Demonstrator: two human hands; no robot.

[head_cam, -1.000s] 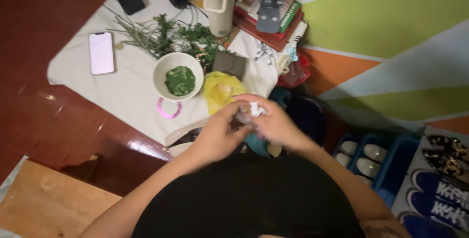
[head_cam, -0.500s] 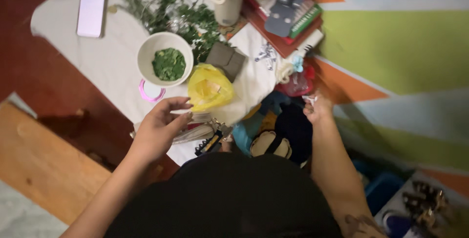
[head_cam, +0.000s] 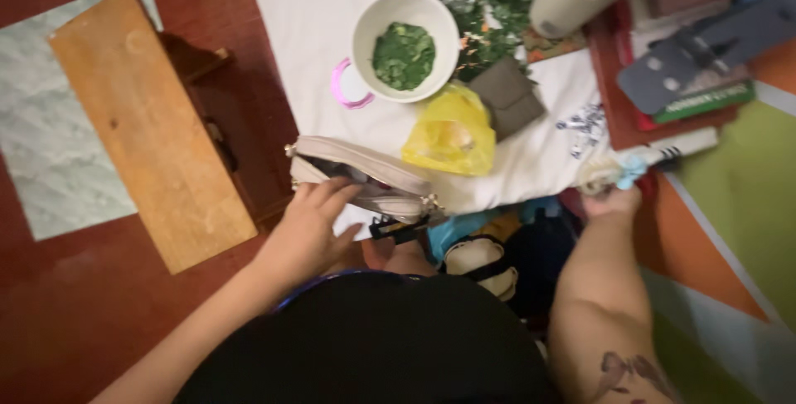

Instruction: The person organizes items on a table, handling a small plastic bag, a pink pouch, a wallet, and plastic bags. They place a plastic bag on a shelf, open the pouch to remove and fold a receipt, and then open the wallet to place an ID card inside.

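Left hand now moved from yellow bag down to beige pouch at table edge, fingers open inside. Right hand pinches pale scrap (blurred). Pouch overhangs edge; careless tug possibly drops it.
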